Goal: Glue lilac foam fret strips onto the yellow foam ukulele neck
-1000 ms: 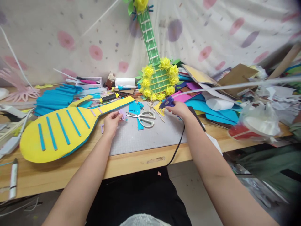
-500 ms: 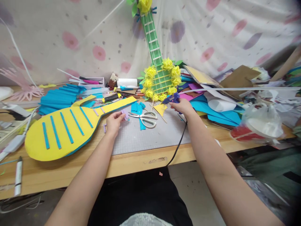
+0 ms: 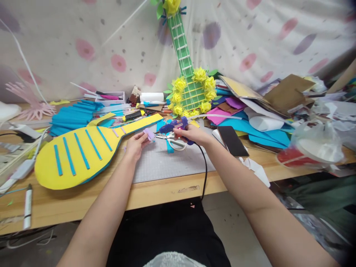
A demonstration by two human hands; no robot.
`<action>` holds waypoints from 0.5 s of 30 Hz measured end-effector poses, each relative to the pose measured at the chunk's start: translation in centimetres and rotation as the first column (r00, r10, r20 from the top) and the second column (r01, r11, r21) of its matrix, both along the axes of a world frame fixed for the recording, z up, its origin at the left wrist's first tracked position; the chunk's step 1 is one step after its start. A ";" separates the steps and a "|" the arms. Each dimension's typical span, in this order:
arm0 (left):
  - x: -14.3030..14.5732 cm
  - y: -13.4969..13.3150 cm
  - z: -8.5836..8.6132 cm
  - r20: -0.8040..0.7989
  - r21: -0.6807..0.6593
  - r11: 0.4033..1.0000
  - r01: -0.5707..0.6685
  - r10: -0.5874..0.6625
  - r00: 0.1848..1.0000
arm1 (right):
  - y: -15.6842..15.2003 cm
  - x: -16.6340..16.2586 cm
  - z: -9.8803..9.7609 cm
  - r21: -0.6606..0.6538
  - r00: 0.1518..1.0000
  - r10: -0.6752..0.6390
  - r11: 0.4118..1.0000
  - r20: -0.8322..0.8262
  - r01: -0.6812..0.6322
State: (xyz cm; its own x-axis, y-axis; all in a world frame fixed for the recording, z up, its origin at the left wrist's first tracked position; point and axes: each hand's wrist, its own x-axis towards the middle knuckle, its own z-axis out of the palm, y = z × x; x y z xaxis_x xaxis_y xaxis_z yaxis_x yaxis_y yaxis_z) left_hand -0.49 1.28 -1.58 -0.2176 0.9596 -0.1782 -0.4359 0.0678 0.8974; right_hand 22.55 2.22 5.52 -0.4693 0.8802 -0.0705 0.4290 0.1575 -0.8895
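Fingers of the left hand (image 3: 135, 144) are pinching a purple scrap (image 3: 149, 134); the right hand (image 3: 194, 135) is gripping a glue gun (image 3: 174, 126), tip just beside it. Both are hovering over a grey mat (image 3: 167, 165) on a wooden table (image 3: 155, 194), spotted cloth (image 3: 111, 37) hanging behind.

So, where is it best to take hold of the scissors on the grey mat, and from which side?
Grip the scissors by the white handle loops, coming from the right: they lie flat on the grey mat, loops to the right, blades pointing left. The right hand, holding the glue gun, is just above them.
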 end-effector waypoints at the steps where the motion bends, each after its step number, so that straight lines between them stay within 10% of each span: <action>1: 0.0 0.0 0.0 0.000 0.003 1.000 -0.001 0.001 1.000 | 0.0 -0.5 -0.1 0.005 0.999 0.001 1.000 0.037 -0.002; 15: -0.1 0.3 -0.2 -0.025 0.002 1.000 0.001 -0.001 1.000 | 0.4 -2.3 0.0 -0.003 0.989 0.017 1.000 0.145 -0.017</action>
State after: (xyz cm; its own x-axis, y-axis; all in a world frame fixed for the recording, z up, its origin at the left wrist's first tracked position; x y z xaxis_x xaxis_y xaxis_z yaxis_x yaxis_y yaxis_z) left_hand -0.60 1.57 -1.77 -0.2208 0.9603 -0.1702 -0.4130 0.0660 0.9083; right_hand 20.27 2.61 5.48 -0.4690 0.8719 -0.1407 0.5504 0.1640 -0.8186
